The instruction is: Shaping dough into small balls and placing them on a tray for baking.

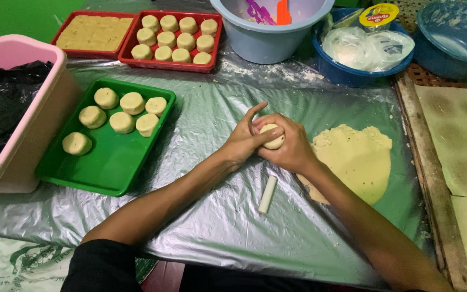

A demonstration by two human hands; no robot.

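Both our hands meet over the plastic-covered counter [228,216]: the left hand [242,141] and right hand [290,147] wrap their fingers [266,120] closed around a pale dough ball [272,136], which peeks out smooth and round between them. Just beside the right hand lies a flattened dough sheet [355,162]; a small white stick [267,194] rests below. Six dough pucks sit in the green tray [109,167]. Far off, a yellow-lidded tub [378,14] and clear bags fill the blue bowl [341,73].
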